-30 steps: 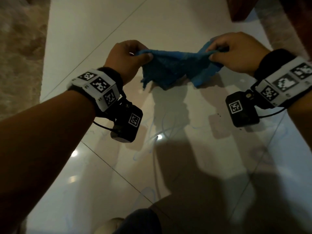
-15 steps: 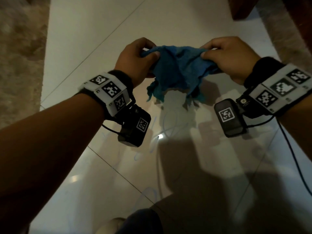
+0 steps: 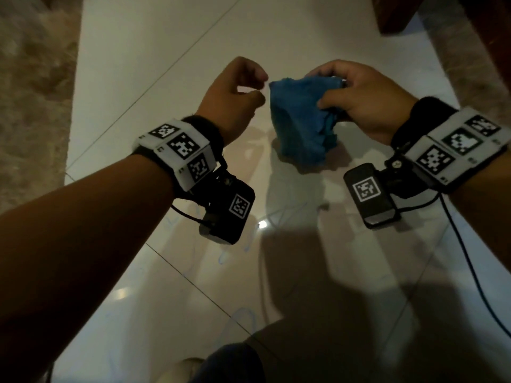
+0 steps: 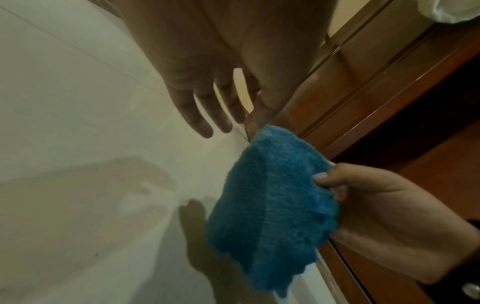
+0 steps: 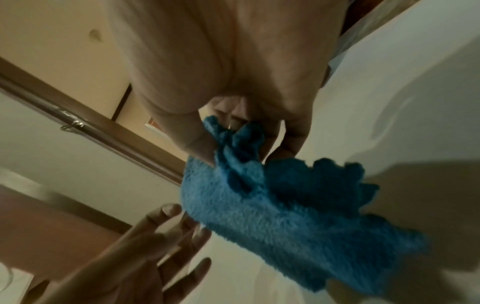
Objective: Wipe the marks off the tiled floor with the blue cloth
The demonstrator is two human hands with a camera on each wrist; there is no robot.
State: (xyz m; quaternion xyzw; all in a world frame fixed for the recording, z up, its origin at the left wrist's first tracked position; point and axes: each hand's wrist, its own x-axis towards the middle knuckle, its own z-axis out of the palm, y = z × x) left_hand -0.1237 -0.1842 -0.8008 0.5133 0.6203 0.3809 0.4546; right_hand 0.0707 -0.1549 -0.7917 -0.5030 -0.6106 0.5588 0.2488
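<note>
At the far left of the head view a beige shaggy rug (image 3: 30, 78) is lying along the edge of the tiled floor (image 3: 154, 51), well to the left of the blue cloth (image 3: 298, 120). Nearer the cloth, the left hand (image 3: 235, 95) is hovering just beside its left edge, holding nothing; from the left wrist view its fingers (image 4: 200, 115) are hanging straight and spread, clear of the fabric, while the head view is showing thumb and forefinger loosely curved toward each other with a gap between them. Below the cloth, faint blue scribbled marks (image 3: 249, 244) are showing on the glossy tiles, crossed by shadows of the arms. The blue cloth itself is hanging bunched in the air above the floor, not touching it, its ragged lower edge drooping down. On the cloth's right side the right hand (image 3: 362, 100) is gripping it: the thumb is pressing on the front of the folded fabric and the fingers are curling round behind, with a gathered wad pinched inside the palm in the right wrist view (image 5: 233, 144). Up and to the right of the cloth, reddish-brown wooden furniture (image 3: 398, 15) is standing at the floor's edge.
</note>
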